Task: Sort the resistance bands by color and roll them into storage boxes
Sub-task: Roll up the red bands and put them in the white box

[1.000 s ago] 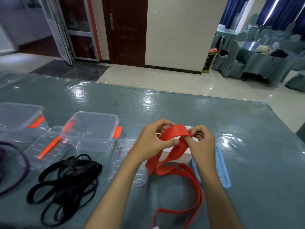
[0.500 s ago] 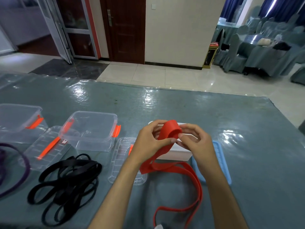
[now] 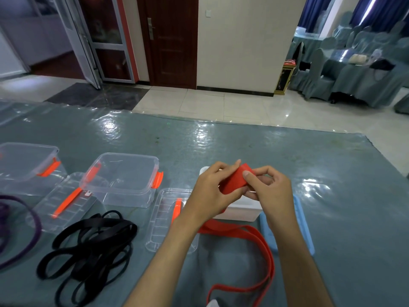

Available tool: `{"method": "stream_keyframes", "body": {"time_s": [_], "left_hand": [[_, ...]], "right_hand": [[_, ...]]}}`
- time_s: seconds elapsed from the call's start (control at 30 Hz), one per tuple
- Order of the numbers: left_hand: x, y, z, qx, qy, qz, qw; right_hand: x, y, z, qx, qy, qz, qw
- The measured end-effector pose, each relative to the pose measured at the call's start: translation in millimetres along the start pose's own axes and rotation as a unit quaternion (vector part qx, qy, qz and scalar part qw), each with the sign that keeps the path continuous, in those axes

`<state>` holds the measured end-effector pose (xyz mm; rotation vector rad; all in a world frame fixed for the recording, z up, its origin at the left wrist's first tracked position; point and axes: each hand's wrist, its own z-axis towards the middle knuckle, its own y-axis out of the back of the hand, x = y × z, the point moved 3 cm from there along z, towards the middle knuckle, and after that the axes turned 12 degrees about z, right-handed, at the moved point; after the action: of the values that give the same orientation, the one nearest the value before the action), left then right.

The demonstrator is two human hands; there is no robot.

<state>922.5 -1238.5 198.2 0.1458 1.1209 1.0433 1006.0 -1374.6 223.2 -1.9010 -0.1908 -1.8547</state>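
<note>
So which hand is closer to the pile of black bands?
Left. The left hand holds the red band above the white box, on the side toward the black bands; the right hand is beyond it, farther away.

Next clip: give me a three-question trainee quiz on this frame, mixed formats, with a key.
1. True or false: both hands grip the red band.
2. Which bands lie loose in a heap on the table, left of the left hand? A) blue B) black C) green
3. Fill in: the right hand hovers over the ___ box.

Key: 1 true; 2 B, the black bands; 3 white.
</note>
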Motion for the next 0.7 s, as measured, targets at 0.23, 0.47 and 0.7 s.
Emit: {"method": "stream_keyframes", "body": {"time_s": [0.23, 0.47, 0.7], "left_hand": [[11, 13, 3, -0.029, 0.006, 0.037, 0.999], [15, 15, 4, 0.004, 0.032, -0.054, 0.998], [12, 18, 6, -0.023, 0.040, -0.140, 0.989]], "right_hand": [[3, -6, 4, 0.063, -0.066, 0.016, 0.996], [5, -4, 8, 0.030, -0.035, 0.021, 0.999], [4, -2, 7, 0.019, -0.026, 0.072, 0.997]]}}
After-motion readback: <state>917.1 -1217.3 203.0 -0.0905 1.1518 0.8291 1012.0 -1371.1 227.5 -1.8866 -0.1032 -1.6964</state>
